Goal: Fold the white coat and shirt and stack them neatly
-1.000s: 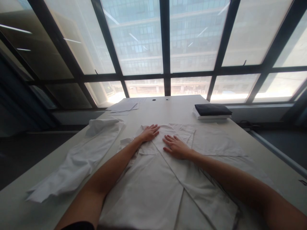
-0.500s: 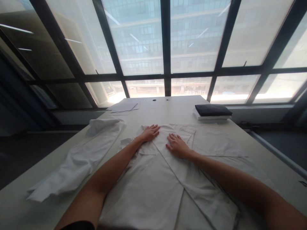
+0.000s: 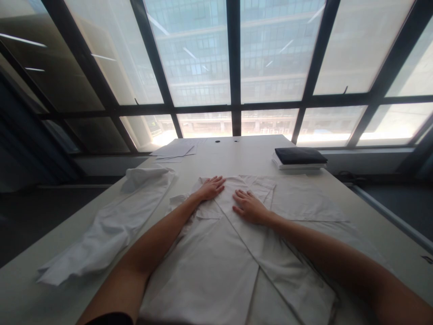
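A white garment point(image 3: 209, 266) lies spread over the near middle of the table, with folded flaps crossing its upper part. My left hand point(image 3: 212, 188) rests flat on its far edge, fingers stretched to the right. Just right of it and slightly nearer, my right hand point(image 3: 250, 207) lies palm down on the same cloth, fingers apart and pointing left. The hands do not touch each other, and neither holds anything. Part of the garment's right side passes beneath my right forearm.
On the left of the white table point(image 3: 233, 155) lies a long white sleeve-like cloth point(image 3: 111, 225). Paper sheets point(image 3: 174, 150) are at the back left. A black folded item point(image 3: 300, 155) tops a white stack point(image 3: 299, 166) at the back right. Windows stand beyond.
My right hand has shifted very slightly left on the cloth. My left hand and the garment look the same.
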`<state>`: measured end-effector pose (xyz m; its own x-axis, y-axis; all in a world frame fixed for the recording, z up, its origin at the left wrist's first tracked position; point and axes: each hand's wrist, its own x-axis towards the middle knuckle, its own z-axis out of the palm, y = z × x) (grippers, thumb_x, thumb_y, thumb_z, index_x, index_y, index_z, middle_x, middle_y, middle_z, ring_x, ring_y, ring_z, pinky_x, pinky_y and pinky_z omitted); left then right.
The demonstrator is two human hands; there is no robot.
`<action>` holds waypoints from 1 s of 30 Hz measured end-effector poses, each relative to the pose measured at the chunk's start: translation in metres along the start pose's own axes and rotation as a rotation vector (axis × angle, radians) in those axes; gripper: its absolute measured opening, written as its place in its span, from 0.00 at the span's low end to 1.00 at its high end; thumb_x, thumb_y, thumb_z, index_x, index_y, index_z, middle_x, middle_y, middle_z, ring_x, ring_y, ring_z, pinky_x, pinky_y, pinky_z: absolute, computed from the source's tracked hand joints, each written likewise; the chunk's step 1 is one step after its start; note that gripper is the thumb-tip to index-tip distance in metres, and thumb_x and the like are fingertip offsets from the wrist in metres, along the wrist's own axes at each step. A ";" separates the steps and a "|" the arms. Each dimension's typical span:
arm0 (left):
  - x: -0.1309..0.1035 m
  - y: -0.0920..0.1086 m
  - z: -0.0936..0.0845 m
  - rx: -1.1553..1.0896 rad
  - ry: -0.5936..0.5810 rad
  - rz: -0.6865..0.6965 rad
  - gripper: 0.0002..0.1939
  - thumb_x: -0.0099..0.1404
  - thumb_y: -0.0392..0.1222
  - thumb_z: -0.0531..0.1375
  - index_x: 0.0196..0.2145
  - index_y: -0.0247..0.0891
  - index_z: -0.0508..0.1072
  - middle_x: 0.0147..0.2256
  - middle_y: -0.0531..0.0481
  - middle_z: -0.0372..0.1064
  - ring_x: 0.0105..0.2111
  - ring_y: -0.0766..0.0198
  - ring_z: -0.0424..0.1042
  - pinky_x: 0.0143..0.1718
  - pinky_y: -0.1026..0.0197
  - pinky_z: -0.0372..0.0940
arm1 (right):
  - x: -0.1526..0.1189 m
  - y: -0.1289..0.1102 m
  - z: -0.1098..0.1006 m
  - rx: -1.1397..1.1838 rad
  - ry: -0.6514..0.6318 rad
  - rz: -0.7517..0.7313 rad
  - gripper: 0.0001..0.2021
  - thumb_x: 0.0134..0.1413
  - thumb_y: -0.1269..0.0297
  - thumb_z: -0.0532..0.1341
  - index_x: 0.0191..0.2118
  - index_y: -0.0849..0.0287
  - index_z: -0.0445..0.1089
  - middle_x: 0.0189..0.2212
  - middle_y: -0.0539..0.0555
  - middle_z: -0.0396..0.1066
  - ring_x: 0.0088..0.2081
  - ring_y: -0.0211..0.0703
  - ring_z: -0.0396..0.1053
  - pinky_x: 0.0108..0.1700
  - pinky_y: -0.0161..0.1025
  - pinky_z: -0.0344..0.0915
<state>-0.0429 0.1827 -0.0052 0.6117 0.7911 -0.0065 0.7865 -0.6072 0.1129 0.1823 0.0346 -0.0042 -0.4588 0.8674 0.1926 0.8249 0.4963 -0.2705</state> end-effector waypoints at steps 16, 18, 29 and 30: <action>0.003 -0.003 0.004 0.023 0.013 0.005 0.32 0.73 0.57 0.39 0.70 0.44 0.51 0.70 0.47 0.42 0.70 0.51 0.42 0.67 0.41 0.40 | 0.001 0.001 0.006 -0.034 0.014 0.043 0.29 0.67 0.53 0.49 0.67 0.64 0.56 0.69 0.64 0.50 0.70 0.49 0.44 0.69 0.49 0.39; 0.003 -0.004 0.004 0.027 0.010 0.007 0.32 0.73 0.57 0.39 0.70 0.44 0.51 0.70 0.47 0.42 0.70 0.51 0.42 0.67 0.41 0.40 | 0.002 0.001 0.006 -0.037 0.018 0.046 0.29 0.67 0.53 0.50 0.67 0.64 0.56 0.69 0.63 0.50 0.70 0.49 0.45 0.69 0.49 0.40; 0.001 -0.001 0.001 0.007 0.006 0.007 0.32 0.73 0.57 0.39 0.70 0.44 0.51 0.70 0.46 0.41 0.70 0.52 0.41 0.67 0.42 0.39 | 0.001 0.002 0.009 -0.041 0.042 0.050 0.29 0.67 0.53 0.50 0.67 0.65 0.57 0.68 0.64 0.52 0.69 0.50 0.46 0.68 0.49 0.40; 0.001 0.000 0.000 0.008 0.004 0.005 0.32 0.73 0.57 0.39 0.70 0.44 0.51 0.70 0.47 0.41 0.70 0.52 0.41 0.67 0.43 0.39 | 0.001 0.002 0.009 -0.040 0.043 0.049 0.29 0.67 0.53 0.50 0.66 0.65 0.57 0.68 0.64 0.52 0.69 0.50 0.46 0.68 0.49 0.40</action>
<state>-0.0425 0.1837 -0.0056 0.6150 0.7885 -0.0018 0.7842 -0.6115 0.1053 0.1800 0.0370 -0.0132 -0.4035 0.8879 0.2210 0.8589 0.4509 -0.2431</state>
